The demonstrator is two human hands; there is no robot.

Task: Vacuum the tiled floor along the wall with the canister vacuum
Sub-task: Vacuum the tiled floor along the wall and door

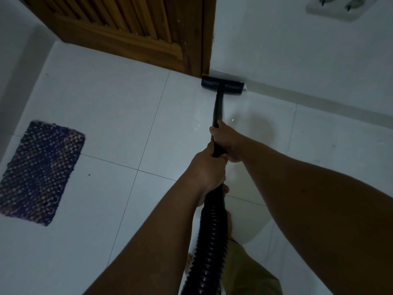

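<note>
White glossy floor tiles (119, 124) run up to a white wall (297, 50) with a pale baseboard; dim light. Black flat vacuum floor head (222, 85) sits on the tiles, its long edge pressed against the baseboard, one end just beside the brown louvred wooden door (127, 24), likely to catch dust in the wall seam. Black rigid wand (218, 107) rises from it toward the person. Right hand (226, 143) wraps the wand higher up, fingers curled round it, probably steering. Left hand (209, 173) grips lower, where the black ribbed hose (209, 231) joins, probably driving the push. 2-handed hold suits firm pressure. Canister not visible. Purple woven mat (40, 173) lies well apart at left; white double wall socket (338, 7) above.
</note>
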